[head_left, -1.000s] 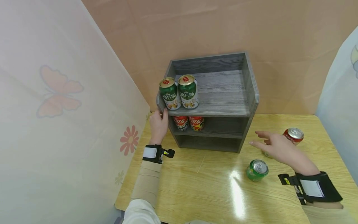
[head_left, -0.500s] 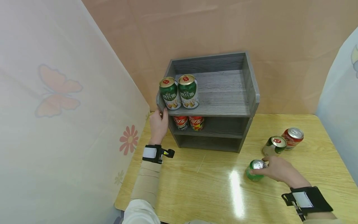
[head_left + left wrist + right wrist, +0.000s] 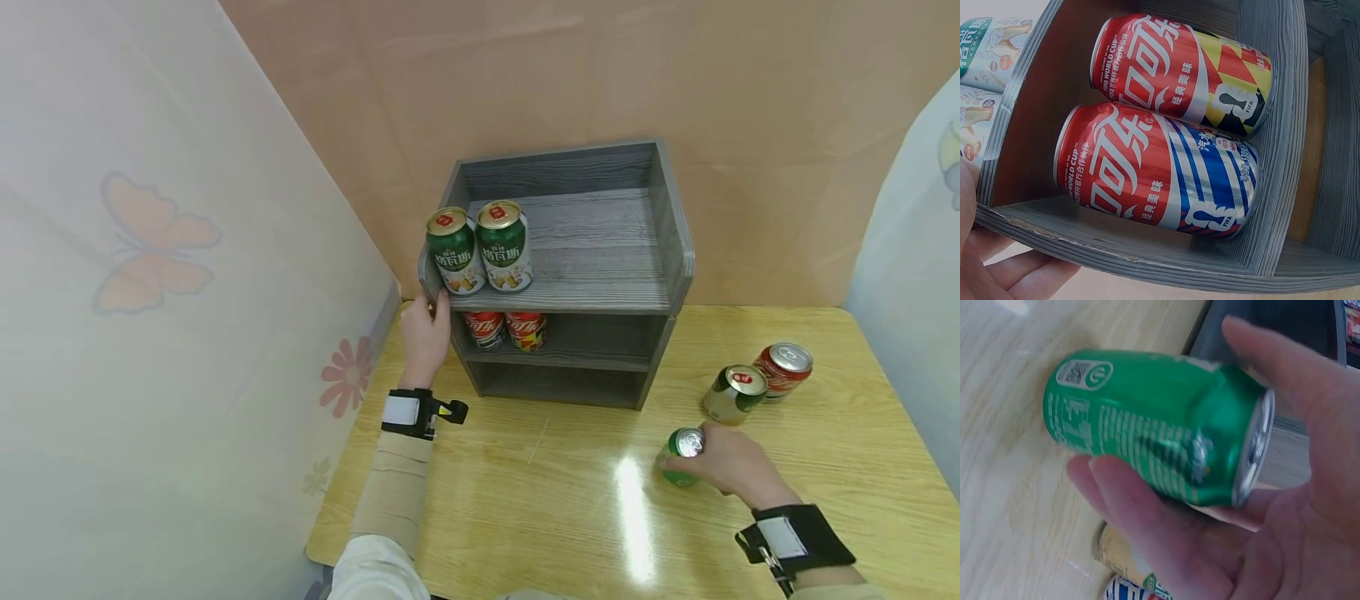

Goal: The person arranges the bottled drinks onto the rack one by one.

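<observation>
My left hand point(image 3: 425, 343) grips the left side panel of a small grey wooden shelf point(image 3: 592, 296); in the left wrist view its curled fingers point(image 3: 1029, 275) show beyond the panel edge. At the right, my right hand point(image 3: 731, 462) is curved round an upright green soda can point(image 3: 677, 467) on the table. In the right wrist view, fingers lie along one side of the green can point(image 3: 1154, 425), with the thumb on the other side, near its top. Two green-and-white cans point(image 3: 504, 250) stand on the top shelf, two red cola cans point(image 3: 1160, 175) on the middle one.
Behind my right hand, a gold-and-green can point(image 3: 735, 393) and a red can point(image 3: 783, 371) stand close together on the wooden table point(image 3: 555, 517). A patterned wall panel point(image 3: 225, 333) rises at the left, and a brown backdrop point(image 3: 750, 167) hangs behind the shelf.
My right hand has come down and left from above the gold-and-green can to the green soda can, uncovering the former. My left hand stays at the shelf.
</observation>
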Action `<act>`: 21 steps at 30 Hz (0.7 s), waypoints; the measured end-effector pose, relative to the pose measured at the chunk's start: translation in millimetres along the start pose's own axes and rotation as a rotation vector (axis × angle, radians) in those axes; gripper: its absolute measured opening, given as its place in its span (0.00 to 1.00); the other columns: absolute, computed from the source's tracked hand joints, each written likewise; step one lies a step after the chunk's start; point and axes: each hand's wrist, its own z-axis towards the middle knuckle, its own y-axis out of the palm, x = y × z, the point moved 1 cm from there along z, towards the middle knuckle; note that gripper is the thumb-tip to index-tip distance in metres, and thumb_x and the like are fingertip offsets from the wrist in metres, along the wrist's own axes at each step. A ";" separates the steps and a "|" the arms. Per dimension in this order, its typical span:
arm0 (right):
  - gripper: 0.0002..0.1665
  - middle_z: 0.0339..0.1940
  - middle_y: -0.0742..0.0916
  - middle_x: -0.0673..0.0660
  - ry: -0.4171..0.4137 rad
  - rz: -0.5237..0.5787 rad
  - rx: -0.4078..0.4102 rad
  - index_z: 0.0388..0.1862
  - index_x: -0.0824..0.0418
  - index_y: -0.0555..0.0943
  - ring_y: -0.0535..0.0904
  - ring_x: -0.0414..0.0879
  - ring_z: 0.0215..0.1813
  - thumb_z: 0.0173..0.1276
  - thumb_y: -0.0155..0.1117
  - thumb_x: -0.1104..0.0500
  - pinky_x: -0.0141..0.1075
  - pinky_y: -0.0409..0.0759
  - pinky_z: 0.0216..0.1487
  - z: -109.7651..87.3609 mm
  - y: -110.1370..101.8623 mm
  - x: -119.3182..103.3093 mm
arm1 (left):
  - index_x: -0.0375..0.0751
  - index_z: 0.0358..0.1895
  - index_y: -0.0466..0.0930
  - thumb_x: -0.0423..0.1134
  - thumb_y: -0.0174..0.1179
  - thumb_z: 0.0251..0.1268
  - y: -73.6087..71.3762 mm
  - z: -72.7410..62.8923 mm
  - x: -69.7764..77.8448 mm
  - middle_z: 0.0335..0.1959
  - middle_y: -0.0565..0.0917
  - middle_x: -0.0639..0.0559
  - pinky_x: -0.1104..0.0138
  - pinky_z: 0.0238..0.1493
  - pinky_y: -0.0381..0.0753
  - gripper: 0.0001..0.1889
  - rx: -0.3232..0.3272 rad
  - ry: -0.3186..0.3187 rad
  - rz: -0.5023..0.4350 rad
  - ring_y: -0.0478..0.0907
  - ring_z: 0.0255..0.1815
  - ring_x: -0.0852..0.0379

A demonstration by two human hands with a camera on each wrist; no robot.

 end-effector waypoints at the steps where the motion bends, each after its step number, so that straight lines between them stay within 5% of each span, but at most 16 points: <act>1: 0.54 0.27 0.82 0.58 0.002 -0.007 0.010 0.48 0.83 0.72 0.79 0.49 0.21 0.54 0.77 0.33 0.42 0.77 0.21 1.0 1.4 0.0 | 0.34 0.36 0.77 0.42 0.52 0.80 -0.1 -0.1 0.1 0.18 0.71 0.49 0.61 0.20 0.65 0.15 -0.001 -0.002 -0.001 0.69 0.16 0.52; 11: 0.46 0.30 0.84 0.62 -0.046 -0.073 0.081 0.45 0.82 0.73 0.83 0.55 0.31 0.53 0.80 0.42 0.51 0.81 0.31 13.1 10.3 0.1 | 0.34 0.35 0.77 0.42 0.52 0.80 -0.8 -0.7 0.8 0.17 0.71 0.49 0.61 0.19 0.64 0.15 0.003 -0.003 -0.003 0.68 0.15 0.52; 21: 0.44 0.36 0.85 0.70 -0.103 -0.033 0.127 0.55 0.82 0.71 0.84 0.60 0.35 0.51 0.81 0.54 0.53 0.82 0.35 15.5 16.4 -6.3 | 0.34 0.33 0.75 0.42 0.51 0.80 -0.5 -0.8 0.4 0.17 0.71 0.48 0.60 0.20 0.66 0.16 -0.005 -0.013 0.006 0.70 0.16 0.50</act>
